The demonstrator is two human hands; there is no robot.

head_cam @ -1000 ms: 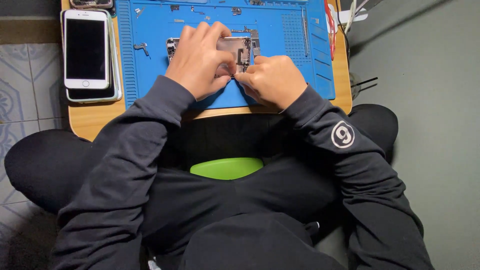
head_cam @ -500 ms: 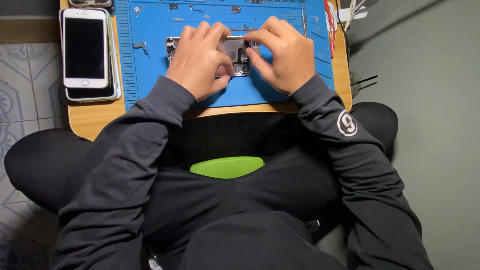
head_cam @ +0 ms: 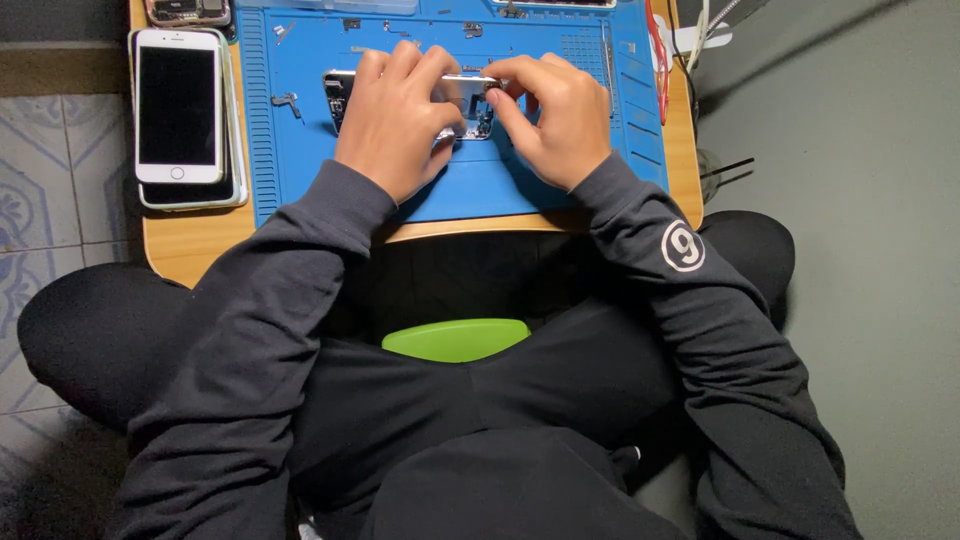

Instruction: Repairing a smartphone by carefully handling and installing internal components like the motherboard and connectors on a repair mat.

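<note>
An opened phone body (head_cam: 472, 105) lies across the blue work mat (head_cam: 300, 150) on a small wooden table (head_cam: 190, 250). My left hand (head_cam: 395, 120) lies over its left and middle part, with the fingers curled on its top edge. My right hand (head_cam: 560, 115) grips the body's right end, with thumb and fingers pinched at its upper corner. Most of the phone's inside is hidden under both hands. Only the left end (head_cam: 338, 92) and a strip of parts between the hands show.
A white phone (head_cam: 180, 105) lies on a stack of devices at the table's left. Small screws and parts (head_cam: 285, 100) dot the mat. Red tweezers (head_cam: 657, 50) and cables sit at the right edge. A green stool (head_cam: 455, 338) shows between my legs.
My right hand has moved up from the phone's lower right to its upper right end. The left hand has stayed on the phone and barely shifted.
</note>
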